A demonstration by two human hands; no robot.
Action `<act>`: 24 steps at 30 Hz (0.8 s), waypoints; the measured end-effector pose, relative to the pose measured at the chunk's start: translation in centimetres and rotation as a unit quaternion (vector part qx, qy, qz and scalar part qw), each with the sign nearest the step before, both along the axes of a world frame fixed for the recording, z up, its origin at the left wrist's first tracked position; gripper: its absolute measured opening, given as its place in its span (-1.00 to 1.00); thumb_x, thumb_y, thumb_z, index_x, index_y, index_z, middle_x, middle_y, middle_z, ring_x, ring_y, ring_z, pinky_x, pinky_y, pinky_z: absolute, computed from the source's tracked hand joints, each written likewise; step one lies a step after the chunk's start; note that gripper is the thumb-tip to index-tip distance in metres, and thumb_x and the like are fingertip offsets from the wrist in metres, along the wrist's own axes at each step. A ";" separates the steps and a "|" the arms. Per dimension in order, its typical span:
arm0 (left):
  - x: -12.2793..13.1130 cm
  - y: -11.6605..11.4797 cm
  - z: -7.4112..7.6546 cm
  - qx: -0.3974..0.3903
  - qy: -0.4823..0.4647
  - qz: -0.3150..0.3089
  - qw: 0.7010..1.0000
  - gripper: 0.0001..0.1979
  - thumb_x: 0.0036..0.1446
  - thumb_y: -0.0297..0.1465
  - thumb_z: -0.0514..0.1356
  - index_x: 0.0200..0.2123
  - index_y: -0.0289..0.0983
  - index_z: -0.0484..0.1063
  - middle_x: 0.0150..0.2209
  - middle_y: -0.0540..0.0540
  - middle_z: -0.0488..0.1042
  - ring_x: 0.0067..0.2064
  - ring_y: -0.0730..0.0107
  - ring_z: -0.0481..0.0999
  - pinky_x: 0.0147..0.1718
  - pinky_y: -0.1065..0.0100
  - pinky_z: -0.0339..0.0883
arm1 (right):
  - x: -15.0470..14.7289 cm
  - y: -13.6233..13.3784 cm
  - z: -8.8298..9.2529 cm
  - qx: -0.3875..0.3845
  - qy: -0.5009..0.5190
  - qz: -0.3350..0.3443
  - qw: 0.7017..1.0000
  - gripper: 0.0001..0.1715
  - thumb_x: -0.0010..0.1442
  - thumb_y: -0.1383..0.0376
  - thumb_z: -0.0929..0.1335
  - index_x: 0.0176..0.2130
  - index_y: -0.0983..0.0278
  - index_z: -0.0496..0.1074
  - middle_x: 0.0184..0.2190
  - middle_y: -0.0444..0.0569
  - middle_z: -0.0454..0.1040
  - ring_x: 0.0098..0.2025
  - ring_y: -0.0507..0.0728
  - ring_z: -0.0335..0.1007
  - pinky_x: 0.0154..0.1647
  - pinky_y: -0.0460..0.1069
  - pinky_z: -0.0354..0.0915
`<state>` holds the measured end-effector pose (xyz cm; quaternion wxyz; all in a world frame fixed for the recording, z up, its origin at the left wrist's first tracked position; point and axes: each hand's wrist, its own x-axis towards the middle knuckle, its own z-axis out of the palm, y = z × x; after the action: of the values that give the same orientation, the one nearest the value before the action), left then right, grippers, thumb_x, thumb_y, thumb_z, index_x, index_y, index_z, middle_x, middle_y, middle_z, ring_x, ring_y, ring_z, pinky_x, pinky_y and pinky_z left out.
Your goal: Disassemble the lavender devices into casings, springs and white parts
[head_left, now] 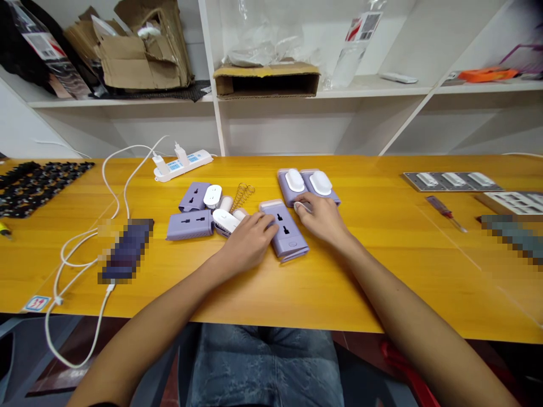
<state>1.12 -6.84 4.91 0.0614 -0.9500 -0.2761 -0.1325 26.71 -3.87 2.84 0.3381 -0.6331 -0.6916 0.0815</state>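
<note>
A purple plastic casing (292, 240) with two keyhole-shaped slots lies slanted on the table in front of me. My left hand (250, 240) has its fingers curled against the casing's left edge. Just right of it, my right hand (320, 217) pinches a small whitish rounded piece (302, 207), partly hidden by the fingers. Behind that hand sit two purple casings (288, 195) topped with white rounded caps (321, 183). Left of my left hand are more purple casings (189, 225), white oval pieces (212, 196), pale cylinders (225, 203) and thin coil springs (242, 196).
A white power strip (184, 165) with cables lies at the back left, near a blurred phone (127, 251). Black parts (34, 183) fill the far left. Rightward are a screwdriver (445, 213) and a tray (453, 181) of white pieces. A shelf (360, 127) stands behind.
</note>
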 end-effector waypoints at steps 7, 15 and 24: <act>0.0 -0.1 0.0 0.001 0.007 0.007 1.000 -0.65 0.49 -0.55 0.03 0.18 -0.40 0.52 0.29 -0.35 0.50 0.26 -0.06 0.48 0.23 -0.03 0.43 | -0.8 -1.8 1.4 0.032 -0.286 0.014 0.958 -0.73 0.38 0.38 0.32 -0.16 0.28 0.64 -0.09 0.26 0.67 -0.08 0.40 0.57 -0.25 0.14 0.34; 0.0 -0.2 0.3 -0.003 0.008 0.010 1.000 -0.65 0.49 -0.53 0.04 0.20 -0.37 0.50 0.28 -0.32 0.51 0.26 -0.03 0.48 0.22 -0.01 0.42 | -0.6 -2.0 2.1 -0.067 -0.292 0.059 0.952 -0.73 0.47 0.31 0.32 -0.06 0.36 0.62 -0.02 0.28 0.62 0.09 0.40 0.50 -0.05 0.14 0.35; 0.1 -0.2 0.3 -0.005 0.014 0.009 1.000 -0.64 0.50 -0.54 0.04 0.23 -0.42 0.49 0.29 -0.35 0.50 0.25 -0.07 0.48 0.23 -0.05 0.42 | -0.9 -2.1 2.7 -0.069 -0.263 0.066 0.960 -0.67 0.52 0.31 0.29 -0.18 0.33 0.62 -0.07 0.22 0.63 0.02 0.33 0.57 -0.08 0.09 0.30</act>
<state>1.20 -7.06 5.17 0.0620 -0.9494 -0.2846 -0.1171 25.86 -5.92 5.53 0.0939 -0.6071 -0.7888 -0.0180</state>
